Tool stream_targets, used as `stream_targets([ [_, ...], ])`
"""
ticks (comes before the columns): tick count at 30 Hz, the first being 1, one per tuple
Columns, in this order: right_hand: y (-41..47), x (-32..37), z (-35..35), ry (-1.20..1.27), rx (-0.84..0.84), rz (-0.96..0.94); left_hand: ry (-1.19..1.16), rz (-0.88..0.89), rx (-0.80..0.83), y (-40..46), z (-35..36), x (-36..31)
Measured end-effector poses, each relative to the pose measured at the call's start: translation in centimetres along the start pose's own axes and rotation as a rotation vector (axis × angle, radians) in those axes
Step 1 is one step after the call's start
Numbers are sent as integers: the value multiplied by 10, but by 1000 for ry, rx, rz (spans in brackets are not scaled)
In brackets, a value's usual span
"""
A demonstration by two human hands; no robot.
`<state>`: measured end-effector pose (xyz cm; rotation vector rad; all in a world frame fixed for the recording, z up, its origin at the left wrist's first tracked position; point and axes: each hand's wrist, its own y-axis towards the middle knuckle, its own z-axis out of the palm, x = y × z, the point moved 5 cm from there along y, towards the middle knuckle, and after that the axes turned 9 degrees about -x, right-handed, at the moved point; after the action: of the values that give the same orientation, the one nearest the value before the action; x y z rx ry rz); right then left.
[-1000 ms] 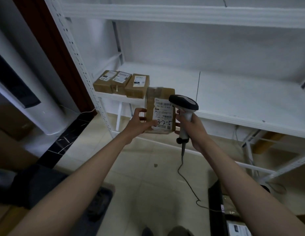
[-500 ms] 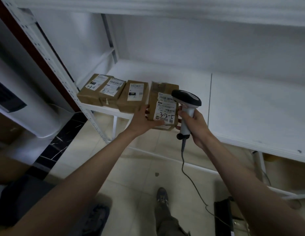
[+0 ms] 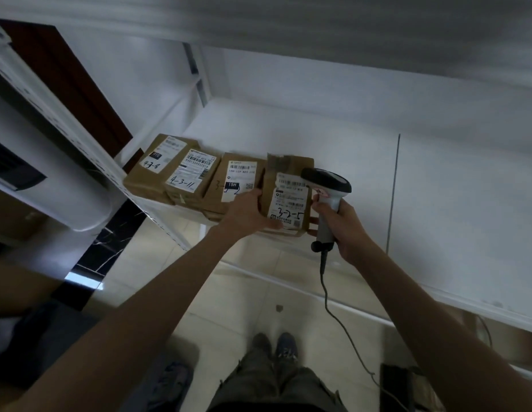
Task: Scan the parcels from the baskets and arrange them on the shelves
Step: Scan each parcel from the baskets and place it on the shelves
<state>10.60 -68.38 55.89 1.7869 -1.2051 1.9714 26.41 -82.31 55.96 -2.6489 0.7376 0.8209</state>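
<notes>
You are shelving: your left hand (image 3: pixel 246 214) is gripping the parcel (image 3: pixel 288 197), your right hand (image 3: pixel 345 224) is clasping the scanner (image 3: pixel 327 185); next, slide it beside the row.

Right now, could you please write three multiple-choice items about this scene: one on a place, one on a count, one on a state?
1. Where is the parcel marked 3-2-5?
A. at the shelf's front edge, right of the other parcels
B. on the floor
C. on the top shelf

2. How many parcels already lie on the shelf to its left?
A. one
B. three
C. six

3. What does the right hand hold?
A. nothing
B. a pen
C. a scanner

Answers: 1 A, it ends the row; 2 B, three labelled boxes lie there; 3 C, fingers wrap the handle.
</notes>
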Motion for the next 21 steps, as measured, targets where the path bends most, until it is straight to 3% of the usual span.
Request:
stream_targets([
  [5,1,-13,8,17,18,47,77,24,77,6,-4,2],
  [13,-2,-18,24,77,117,39,156,35,68,9,-13,11],
  [15,-4,-23,20,69,87,40,172,55,46,5,-13,7],
  [18,-9,-30,5,65,-20,34,157,222,4,-2,-8,-23],
  [21,-30,-42,-32,92,-166,-6,150,392,114,-11,26,-76],
])
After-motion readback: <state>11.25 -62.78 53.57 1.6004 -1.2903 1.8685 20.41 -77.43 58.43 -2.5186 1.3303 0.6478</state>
